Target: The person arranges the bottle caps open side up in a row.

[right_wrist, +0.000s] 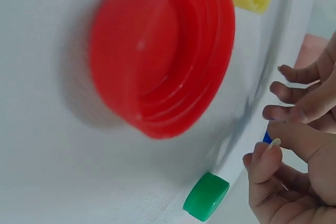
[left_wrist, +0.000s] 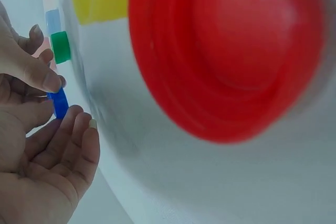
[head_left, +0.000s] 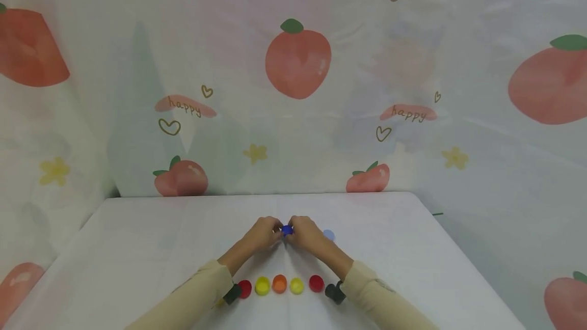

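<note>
Near the far part of the white table, both hands meet at a small blue bottle cap (head_left: 287,230). My left hand (head_left: 265,233) holds the cap's left side; in the left wrist view its thumb and index finger (left_wrist: 68,121) are at the lower end of the blue cap (left_wrist: 59,102). From the other side my right hand (head_left: 304,232) pinches it between thumb and fingers. In the right wrist view only a sliver of blue cap (right_wrist: 267,138) shows, the rest hidden by the right thumb. A green cap (right_wrist: 206,196) sits on the table by the right hand.
Nearer the body, a row of caps lies hollow side up: a red cap (head_left: 245,288), yellow cap (head_left: 262,285), orange cap (head_left: 279,284), another yellow cap (head_left: 296,285) and another red cap (head_left: 316,283). A pale blue cap (head_left: 328,235) is beyond the right forearm. A fruit-print cloth (head_left: 298,141) hangs behind the table.
</note>
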{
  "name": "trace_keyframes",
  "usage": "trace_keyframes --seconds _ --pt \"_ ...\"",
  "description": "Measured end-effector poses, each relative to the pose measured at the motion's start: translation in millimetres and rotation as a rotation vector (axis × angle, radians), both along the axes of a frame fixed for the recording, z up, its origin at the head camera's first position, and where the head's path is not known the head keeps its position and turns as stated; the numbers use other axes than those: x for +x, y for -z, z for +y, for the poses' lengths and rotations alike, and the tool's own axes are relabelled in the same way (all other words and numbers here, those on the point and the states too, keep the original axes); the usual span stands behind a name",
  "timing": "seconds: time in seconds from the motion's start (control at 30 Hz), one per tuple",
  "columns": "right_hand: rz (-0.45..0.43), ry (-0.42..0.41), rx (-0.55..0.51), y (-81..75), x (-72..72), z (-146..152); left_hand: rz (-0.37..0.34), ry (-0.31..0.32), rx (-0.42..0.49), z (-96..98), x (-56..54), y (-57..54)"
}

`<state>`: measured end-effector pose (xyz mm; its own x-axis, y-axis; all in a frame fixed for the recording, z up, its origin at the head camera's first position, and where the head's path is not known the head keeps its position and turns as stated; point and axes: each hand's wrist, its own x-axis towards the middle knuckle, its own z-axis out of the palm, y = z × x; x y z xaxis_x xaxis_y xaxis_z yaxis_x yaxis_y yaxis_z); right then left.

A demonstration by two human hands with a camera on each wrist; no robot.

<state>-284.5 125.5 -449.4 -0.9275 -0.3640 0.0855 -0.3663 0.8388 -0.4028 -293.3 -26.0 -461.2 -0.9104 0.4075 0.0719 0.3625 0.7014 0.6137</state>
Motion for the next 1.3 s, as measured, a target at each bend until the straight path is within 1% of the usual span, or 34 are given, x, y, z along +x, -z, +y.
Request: trace_keyframes --seconds 0.1,0.33,0.43,0.53,0.67,0.8,0.9,1.0,1.13,1.2,1.3 --pt "-0.013 0.004 -0.023 -2.2 4.1 1.6 0.007 0.001 0.030 -1.6 2.9 -1.8" --pt "-0.060 -0.015 -0.123 -7.8 14.9 5.9 -0.044 -0.013 0.113 -1.6 9.3 -3.2" --pt "-0.064 -0.022 -0.148 -9.8 17.7 8.4 -0.038 -0.001 0.165 -1.3 12.1 -3.2" --pt "-0.059 -0.031 -0.177 -10.8 21.3 11.2 -0.027 0.006 0.194 -0.8 15.1 -3.0" --pt "-0.073 -0.037 -0.250 -11.2 29.9 16.5 -0.026 -0.001 0.189 0.9 20.4 -2.4" --pt "-0.077 -0.051 -0.333 -11.4 39.0 22.2 -0.011 -0.001 0.189 2.8 25.4 -0.8" --pt "-0.083 -0.058 -0.376 -11.4 43.9 25.4 0.011 0.022 0.207 3.4 29.3 -0.3" --pt "-0.097 -0.033 -0.394 -10.7 45.8 29.1 0.015 0.049 0.217 4.2 33.4 -1.5" --pt "-0.144 0.003 -0.410 -7.7 44.5 35.9 0.020 0.088 0.230 5.9 37.0 -2.8" --pt "-0.182 0.002 -0.428 -6.4 43.3 39.9 0.026 0.106 0.234 6.6 37.4 -2.3" --pt "-0.236 -0.025 -0.463 -5.4 42.1 45.7 0.045 0.140 0.231 7.4 37.6 -1.1"
